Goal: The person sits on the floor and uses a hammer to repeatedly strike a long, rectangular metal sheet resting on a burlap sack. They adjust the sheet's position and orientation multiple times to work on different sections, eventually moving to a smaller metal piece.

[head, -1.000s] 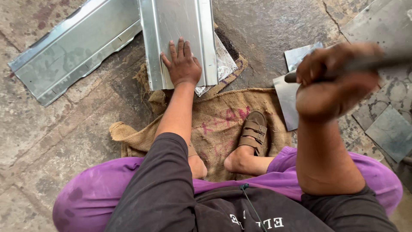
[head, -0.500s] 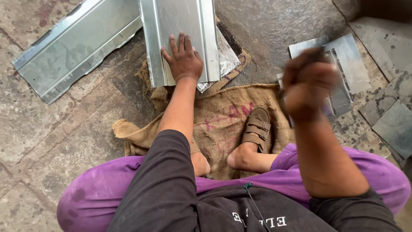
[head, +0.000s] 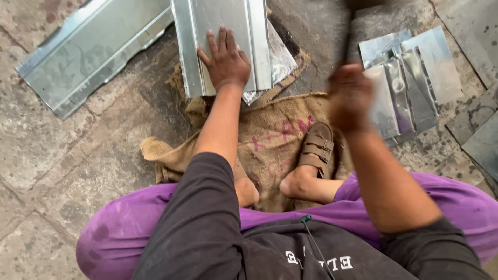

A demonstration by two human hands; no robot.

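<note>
Lying under the left hand: folded metal sheet, seemingly flat.

Folded metal sheet lies flat; tool blurred, perhaps a hammer.

Stone floor carries burlap sack, folded metal channels, stacked metal sheets.

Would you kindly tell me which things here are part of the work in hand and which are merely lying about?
In hand: left hand flat on the folded metal sheet; right hand, blurred, gripping a dark tool handle.
Lying about: long metal channel, stack of shiny sheets, burlap sack.
</note>
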